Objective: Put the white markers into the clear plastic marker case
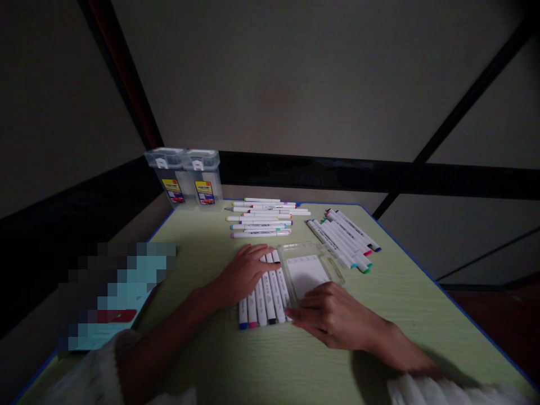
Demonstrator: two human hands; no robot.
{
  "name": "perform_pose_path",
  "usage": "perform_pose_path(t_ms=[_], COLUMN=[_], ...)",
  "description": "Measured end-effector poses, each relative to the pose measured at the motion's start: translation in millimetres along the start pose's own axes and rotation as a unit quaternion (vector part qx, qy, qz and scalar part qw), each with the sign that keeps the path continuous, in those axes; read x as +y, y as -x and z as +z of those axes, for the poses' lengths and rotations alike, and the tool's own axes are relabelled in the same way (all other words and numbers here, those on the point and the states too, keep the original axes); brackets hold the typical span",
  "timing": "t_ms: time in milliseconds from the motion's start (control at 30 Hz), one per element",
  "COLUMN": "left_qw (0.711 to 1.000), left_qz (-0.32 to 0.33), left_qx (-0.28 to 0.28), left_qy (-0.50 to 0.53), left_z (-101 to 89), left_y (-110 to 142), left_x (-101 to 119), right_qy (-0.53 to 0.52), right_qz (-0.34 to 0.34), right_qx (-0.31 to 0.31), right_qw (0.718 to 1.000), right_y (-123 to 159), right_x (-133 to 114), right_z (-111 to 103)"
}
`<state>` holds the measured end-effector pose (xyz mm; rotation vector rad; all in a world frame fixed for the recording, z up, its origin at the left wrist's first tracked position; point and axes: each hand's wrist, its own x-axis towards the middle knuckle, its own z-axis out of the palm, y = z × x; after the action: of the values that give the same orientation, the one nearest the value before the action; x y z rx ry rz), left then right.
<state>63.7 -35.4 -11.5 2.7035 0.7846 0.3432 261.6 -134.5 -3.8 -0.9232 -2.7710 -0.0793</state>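
A row of white markers (269,295) with coloured ends lies side by side in one half of an opened clear plastic case. The other half, a clear lid (333,264) with a white card (306,270) in it, lies to the right. My left hand (242,275) rests across the far ends of the row, fingers stretched out over the markers. At the row's near right corner, my right hand (331,315) has its fingers curled, with the fingertips pressed together at the end of the rightmost marker. That marker is partly hidden by the right fingers.
Several loose markers (264,216) lie in a stack at the back of the table (202,270), and another pile (343,239) lies to the right. Two clear lidded boxes (205,180) stand at the back left. A blurred teal object (126,292) is at the left edge.
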Motion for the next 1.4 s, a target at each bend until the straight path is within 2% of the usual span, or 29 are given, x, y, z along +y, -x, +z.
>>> perform_pose_path(t_ms=[133, 300, 467, 700, 867, 1033, 1133, 1233, 1400], left_qw=[1.0, 1.0, 1.0, 0.996, 0.976, 0.95, 0.931, 0.921, 0.933], left_qz=[0.0, 0.005, 0.005, -0.034, -0.038, -0.097, -0.118, -0.136, -0.166], left_qx=[-0.005, -0.003, 0.009, 0.016, 0.064, 0.1, 0.151, 0.205, 0.266], left_qy=[0.001, 0.001, 0.015, 0.086, 0.202, 0.278, 0.309, 0.301, 0.177], left_z=[-0.4, -0.8, 0.3, -1.3, -2.3, -8.0, -12.5, -15.4, -16.8], left_y=[0.3, 0.5, -1.0, -3.1, -3.6, -6.8, -7.9, -7.4, -5.5], left_x=[0.2, 1.3, -0.3, -0.9, -8.7, -17.7, -20.4, -23.8, -37.0], right_qy=[-0.039, -0.074, -0.064, -0.006, 0.0, -0.005, -0.006, -0.004, -0.011], right_qz=[0.041, 0.062, 0.056, 0.011, 0.004, 0.009, 0.012, 0.021, 0.022], right_qx=[-0.032, -0.04, -0.039, -0.029, -0.036, -0.037, -0.038, -0.035, -0.022], right_qw=[0.998, 0.995, 0.996, 1.0, 0.999, 0.999, 0.999, 0.999, 0.999], right_y=[-0.8, -2.4, -2.1, -0.5, -0.8, -1.8, -1.4, -0.7, -2.0], right_x=[-0.8, -1.8, -1.5, 0.2, -0.2, -0.5, -0.8, -1.6, -2.6], right_z=[-2.6, -5.3, -3.9, 1.9, 1.4, 0.8, 1.3, 1.5, 0.9])
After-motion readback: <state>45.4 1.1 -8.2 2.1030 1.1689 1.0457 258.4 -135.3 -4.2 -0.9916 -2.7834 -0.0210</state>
